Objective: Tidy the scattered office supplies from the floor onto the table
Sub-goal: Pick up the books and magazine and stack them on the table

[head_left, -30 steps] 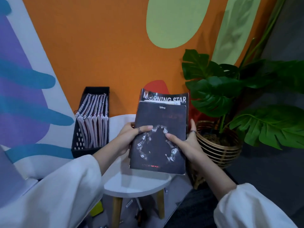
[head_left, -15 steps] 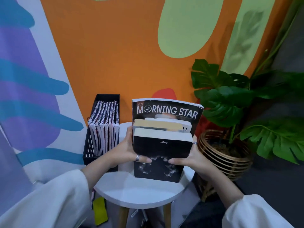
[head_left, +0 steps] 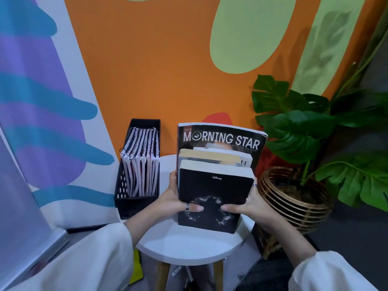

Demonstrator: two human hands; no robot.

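At the centre of the frame a stack of books (head_left: pixel 214 185) stood upright on its lower edges on the round white table (head_left: pixel 189 246), long axes vertical, covers facing the camera. The front book (head_left: pixel 212 198) was a thick black paperback with a matte cover and pale page edges on top. Behind it stood two pale-edged books, and at the back a taller glossy magazine (head_left: pixel 220 137) titled MORNING STAR rose above the rest.

The left hand (head_left: pixel 174 198) clasped the stack's left side, its ringed thumb laid across the front cover. The right hand (head_left: pixel 243 204) held the right side likewise, thumb on the cover, fingers curled behind.

Left of the stack a black perforated plastic bin (head_left: pixel 126 198) held spiral-bound notebooks (head_left: pixel 140 164) standing on edge. At right, a woven basket (head_left: pixel 294 208) carried a broad-leaved plant (head_left: pixel 298 131). The table had wooden legs.
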